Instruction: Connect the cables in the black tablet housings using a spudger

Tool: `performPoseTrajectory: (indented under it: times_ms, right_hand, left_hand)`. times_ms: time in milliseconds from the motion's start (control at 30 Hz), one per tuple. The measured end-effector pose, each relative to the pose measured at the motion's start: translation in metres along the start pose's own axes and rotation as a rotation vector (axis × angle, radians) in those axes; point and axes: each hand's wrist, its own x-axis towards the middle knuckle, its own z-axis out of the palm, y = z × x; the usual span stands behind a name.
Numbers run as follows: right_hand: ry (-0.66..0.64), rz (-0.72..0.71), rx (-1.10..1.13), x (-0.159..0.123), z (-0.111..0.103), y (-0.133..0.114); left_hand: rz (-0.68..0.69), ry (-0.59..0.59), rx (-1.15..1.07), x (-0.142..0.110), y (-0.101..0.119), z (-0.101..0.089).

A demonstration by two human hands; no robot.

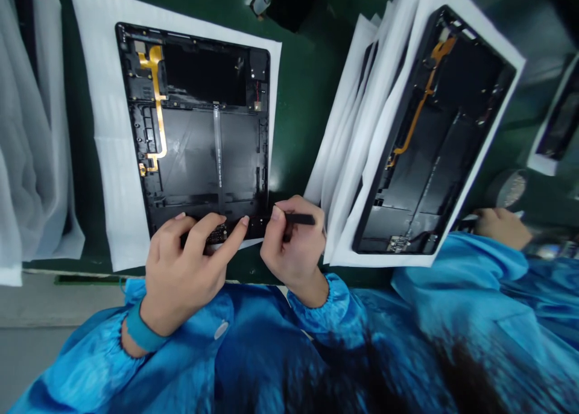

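Note:
A black tablet housing [190, 155] lies open-side up, with an orange flex cable [158, 116] along its left side and a grey ribbon cable [218, 155] down its middle. My left hand [185, 263] rests with spread fingers on the housing's near edge, over a small circuit board [217, 234] that it partly covers. Just right of it, my right hand [296, 242] pinches a slim black tool [301, 219] like a pen. The tool points left toward the near right corner of the housing; its tip is hard to make out against the black.
White foam sheets [108, 161] lie under the housing. To the right, a second tablet housing [434, 137] tops a stack of foam-wrapped pieces. More foam [31, 131] stands at the left. A co-worker's hand [502, 227] is at the far right, near a round container [509, 188].

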Motion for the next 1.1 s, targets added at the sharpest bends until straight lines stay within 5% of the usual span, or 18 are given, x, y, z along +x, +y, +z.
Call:
performPoseTrajectory:
  times_ms: [1100]
  right_hand:
    - [-0.068,0.018,0.15,0.0035,-0.0025,0.0023]
  left_hand:
    - [0.006,0.085,-0.139,-0.0035,-0.0038,0.0055]
